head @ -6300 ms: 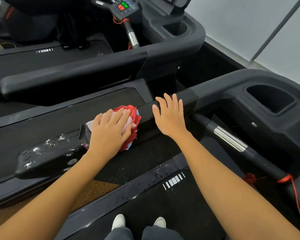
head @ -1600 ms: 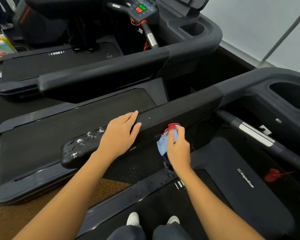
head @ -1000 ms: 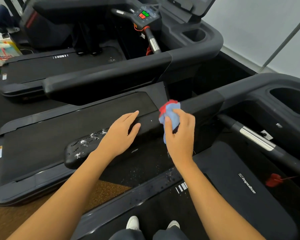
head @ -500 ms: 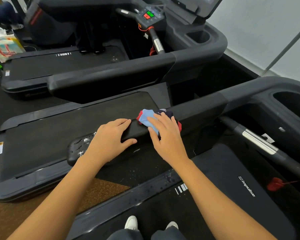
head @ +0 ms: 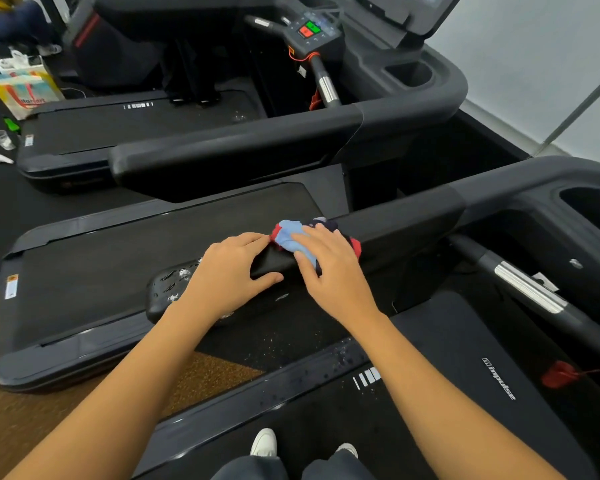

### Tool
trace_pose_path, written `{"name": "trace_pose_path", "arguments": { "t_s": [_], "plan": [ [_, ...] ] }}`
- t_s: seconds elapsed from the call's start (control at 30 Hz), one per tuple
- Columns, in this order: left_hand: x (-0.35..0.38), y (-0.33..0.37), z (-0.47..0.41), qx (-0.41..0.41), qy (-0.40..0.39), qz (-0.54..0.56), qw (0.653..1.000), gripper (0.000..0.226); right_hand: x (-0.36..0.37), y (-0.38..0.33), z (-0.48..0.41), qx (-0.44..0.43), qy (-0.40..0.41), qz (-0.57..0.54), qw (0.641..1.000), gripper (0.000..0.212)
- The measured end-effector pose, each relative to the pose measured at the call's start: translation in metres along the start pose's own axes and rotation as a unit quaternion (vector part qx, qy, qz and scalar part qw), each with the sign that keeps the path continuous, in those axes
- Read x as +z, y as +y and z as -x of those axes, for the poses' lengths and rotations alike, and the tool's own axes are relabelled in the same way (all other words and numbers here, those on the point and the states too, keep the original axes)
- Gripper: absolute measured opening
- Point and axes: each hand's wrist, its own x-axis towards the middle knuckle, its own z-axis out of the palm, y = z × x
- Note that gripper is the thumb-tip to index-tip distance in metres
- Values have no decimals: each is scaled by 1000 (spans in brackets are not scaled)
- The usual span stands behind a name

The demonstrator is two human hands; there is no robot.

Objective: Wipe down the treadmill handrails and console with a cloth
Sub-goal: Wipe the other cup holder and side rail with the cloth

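The black padded handrail (head: 413,220) of my treadmill runs from lower left to upper right across the middle of the view. Its near end (head: 170,282) carries white foam and droplets. My left hand (head: 229,271) grips the rail, fingers over the top and thumb on the near side. Just to its right, my right hand (head: 333,271) holds a crumpled blue, red and dark cloth (head: 290,235) against the top of the rail, with blue fabric showing between thumb and forefinger. The console's cup recess (head: 589,216) is at the far right.
A silver-banded grip bar (head: 523,289) and a red safety clip (head: 558,374) lie to the right. A second treadmill's handrail (head: 222,150) and its red and green buttons (head: 309,29) sit behind. A bag (head: 25,95) and a plastic cup (head: 1,138) stand on the floor at far left.
The cloth passed from my left hand to my right. My right hand brought it from the rail's near side up onto the top, then slid it left towards my left hand.
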Motion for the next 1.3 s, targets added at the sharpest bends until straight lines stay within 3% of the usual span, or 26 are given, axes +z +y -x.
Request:
{"name": "trace_pose_path", "arguments": {
  "t_s": [0.2,0.4,0.5,0.63,0.7,0.77,0.83,0.93,1.03,1.13,1.23,1.3],
  "plan": [
    [-3,0,-4,-11,-31,-28,999,70,-14,13,-11,101,47,-14,994,33],
    [2,2,-3,-25,-18,-7,999,68,2,-6,14,46,13,-33,998,35],
    [6,9,4,-38,26,16,999,65,-18,-12,18,75,-18,-123,989,33],
    [11,41,29,-62,168,185,966,54,-44,-31,25,233,-4,-339,911,18],
    [15,59,41,-49,154,254,954,58,-44,-45,31,305,-19,-429,850,15],
    [19,68,46,-30,138,293,946,64,-44,-62,33,352,-54,-541,762,28],
    [17,69,47,-31,141,318,937,65,-45,-74,31,347,-106,-614,701,47],
    [6,58,46,-56,166,378,909,69,-40,-82,21,299,-168,-649,679,62],
    [-5,39,48,-71,198,397,893,67,-31,-81,10,249,-221,-631,700,68],
    [-16,21,48,-68,228,343,908,63,-31,-80,-10,186,-247,-517,798,62],
    [-20,-4,44,-86,223,218,946,59,-28,-65,-35,179,-155,-352,906,45],
    [-14,-18,40,-105,165,161,967,59,-28,-50,-45,174,-88,-238,951,43]
  ]
}}
